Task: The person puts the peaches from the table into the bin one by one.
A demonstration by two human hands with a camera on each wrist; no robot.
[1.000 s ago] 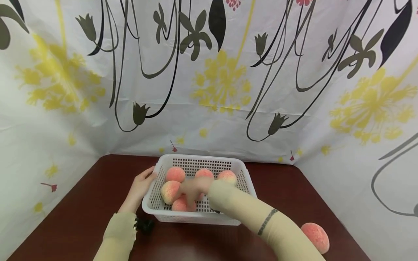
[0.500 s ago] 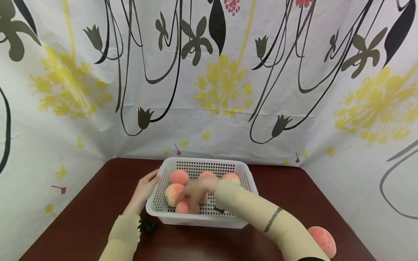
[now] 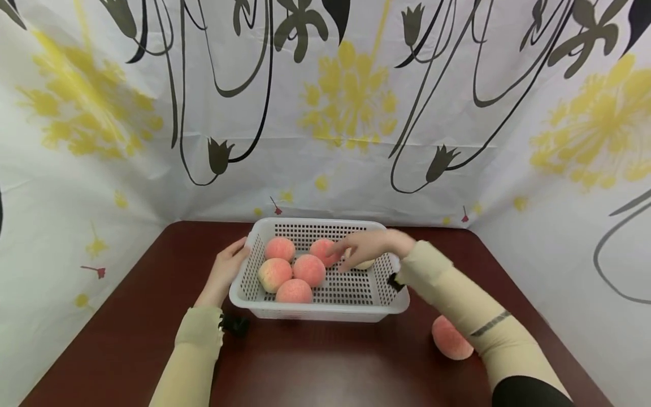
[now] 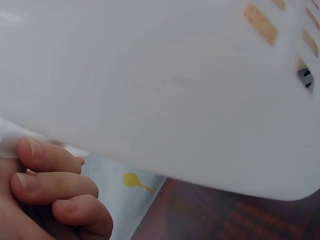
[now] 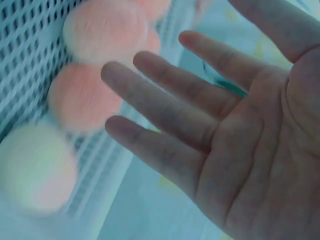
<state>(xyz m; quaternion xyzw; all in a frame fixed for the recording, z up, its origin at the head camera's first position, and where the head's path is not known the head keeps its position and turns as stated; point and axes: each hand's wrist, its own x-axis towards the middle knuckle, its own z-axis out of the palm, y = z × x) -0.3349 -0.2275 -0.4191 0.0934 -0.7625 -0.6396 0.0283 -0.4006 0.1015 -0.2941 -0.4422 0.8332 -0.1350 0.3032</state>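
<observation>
A white plastic basket (image 3: 325, 312) with slotted walls holds several peaches, among them a yellowish-pink peach (image 3: 275, 275) and a redder front peach (image 3: 294, 291). My left hand (image 3: 227, 268) grips the basket's left rim; in the left wrist view its curled fingers (image 4: 57, 185) lie at the rim's edge. Over the basket's right half is my right hand (image 3: 368, 246), with nothing in it. It partly hides a pale peach (image 3: 364, 264) behind it. In the right wrist view, its fingers (image 5: 160, 105) are straight and spread, palm bare, beside the peaches.
A single peach (image 3: 451, 338) lies on the dark red table (image 3: 325, 362), right of the basket and beside my right sleeve. A white flower-patterned sheet (image 3: 285, 169) hangs behind and along both sides of the table.
My right hand has left the front left peaches and moved right and back, its fingers now free. My left hand stays on the rim. The head view has tilted slightly down.
</observation>
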